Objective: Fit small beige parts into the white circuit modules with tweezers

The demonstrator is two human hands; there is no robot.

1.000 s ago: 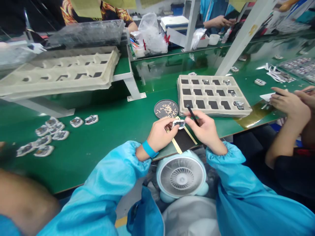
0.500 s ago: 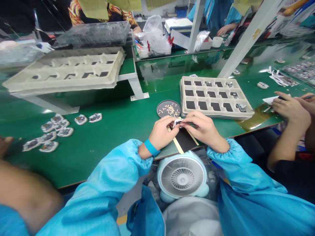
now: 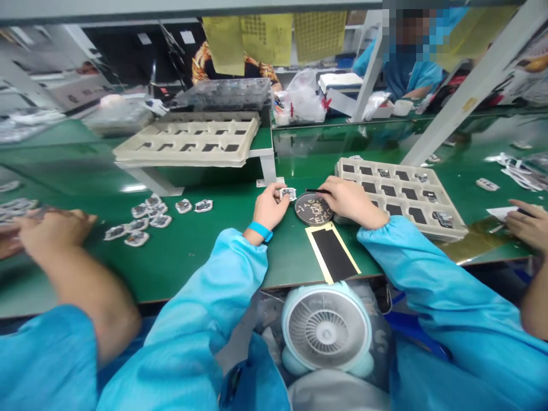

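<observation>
My left hand pinches a small white-framed electronic part just left of a round dark dish. Small pale pieces lie scattered in that dish. In my right hand are thin black tweezers, pointing left above the dish's far rim; their tips are too small to make out. Nearer the bench edge lies a black sheet with yellow borders. Beside my right hand, a beige compartment tray holds black pads and several parts, its near left portion covered by the hand.
Several white-framed parts lie on the green bench at left. Another tray rests on a raised shelf. A fan stands below the bench edge. Co-workers' hands are busy at left and at right. A slanted post rises behind the tray.
My hands have moved apart and away from the black sheet. The left carries the part left of the dish; the right has brought the tweezers over the dish. The view has shifted.
</observation>
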